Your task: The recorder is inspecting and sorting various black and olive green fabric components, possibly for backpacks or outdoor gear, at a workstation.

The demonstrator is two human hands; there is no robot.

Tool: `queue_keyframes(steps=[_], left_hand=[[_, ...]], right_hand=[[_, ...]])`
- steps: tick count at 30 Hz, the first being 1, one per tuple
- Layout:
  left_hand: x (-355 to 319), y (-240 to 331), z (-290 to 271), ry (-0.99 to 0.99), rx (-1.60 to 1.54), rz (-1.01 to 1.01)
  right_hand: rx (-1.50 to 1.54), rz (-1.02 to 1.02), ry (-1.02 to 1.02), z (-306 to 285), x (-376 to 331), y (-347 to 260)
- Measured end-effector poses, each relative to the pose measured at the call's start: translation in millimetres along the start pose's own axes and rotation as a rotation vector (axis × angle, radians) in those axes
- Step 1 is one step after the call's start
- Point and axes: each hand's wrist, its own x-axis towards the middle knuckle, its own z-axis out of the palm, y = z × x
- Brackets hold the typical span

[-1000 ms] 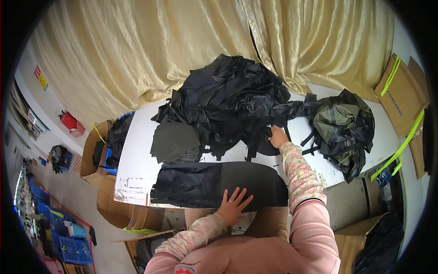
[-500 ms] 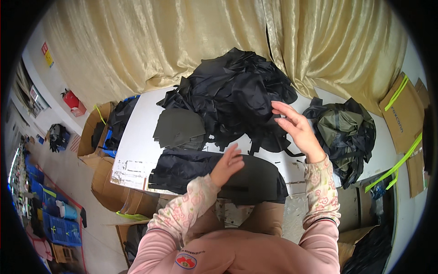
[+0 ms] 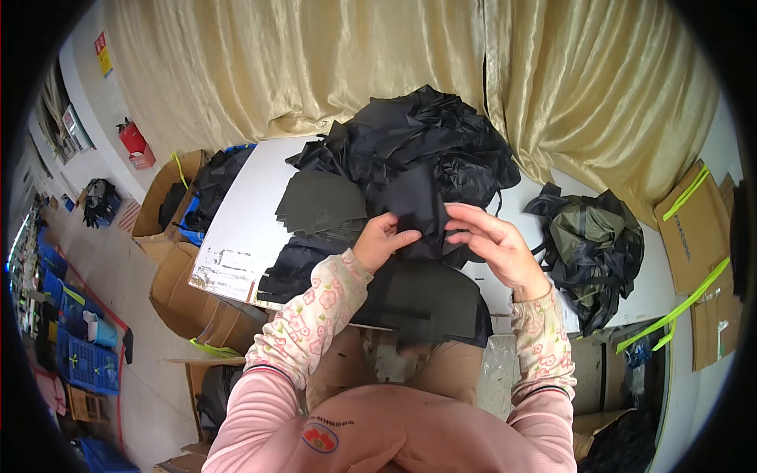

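Observation:
A black fabric piece [image 3: 415,206] is held up in front of the large heap of black fabric [image 3: 430,130]. Its left edge is pinched between the thumb and fingers of my left hand [image 3: 380,243]. At its right edge, the fingertips of my right hand [image 3: 498,246] close on the cloth. Below my hands, a stack of dark grey-green panels [image 3: 426,299] lies along the table's front edge. Another stack of dark panels [image 3: 322,203] sits to the left of the heap, and folded black cloth [image 3: 296,268] lies in front of it.
The white table [image 3: 236,213] bears a second bundle of black and olive fabric [image 3: 593,236] at right. Cardboard boxes [image 3: 185,292] stand on the left, and flattened cardboard [image 3: 694,229] leans at right. Gold curtains [image 3: 331,63] hang behind. Blue crates [image 3: 87,359] are on the floor far left.
My right hand has come left and down, and my left hand has risen slightly. Both hands, free before, now hold a black fabric piece between them.

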Motion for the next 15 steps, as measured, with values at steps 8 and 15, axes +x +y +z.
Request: queue_keyframes(steps=[8, 15], left_hand=[[-19.6, 7.5, -10.1, 0.126, -0.585, 0.047], [-44.4, 18.3, -23.4, 0.223, -0.691, 0.047]], right_hand=[[-0.74, 0.068, 0.12, -53.5, -8.9, 94.0], [-0.87, 0.383, 0.267, -45.5, -36.1, 211.4]])
